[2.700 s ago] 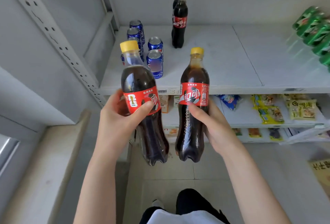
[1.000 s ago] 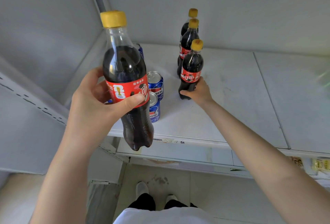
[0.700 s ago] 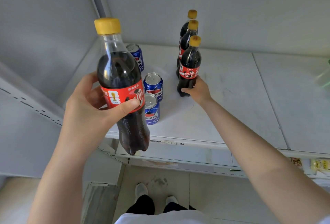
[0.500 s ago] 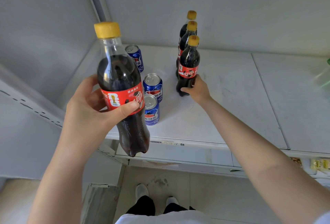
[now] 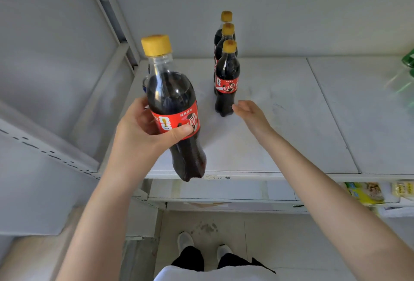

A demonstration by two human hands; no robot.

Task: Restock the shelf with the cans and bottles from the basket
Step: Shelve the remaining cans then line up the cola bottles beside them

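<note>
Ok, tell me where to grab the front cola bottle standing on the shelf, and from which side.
Grip the front bottle around its red-labelled middle, below the tapering neck, coming from the right-front with the open right hand beside its base. It stands upright, two bottles stand close behind it, and the left hand is busy holding another bottle.

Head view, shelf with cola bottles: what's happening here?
A person is stocking a white shelf with cola bottles. The left hand grips a tilted bottle round its red label, over the shelf's front edge. The right hand, fingers relaxed, holds nothing and sits beside the base of the front bottle of three standing in a line.
</note>
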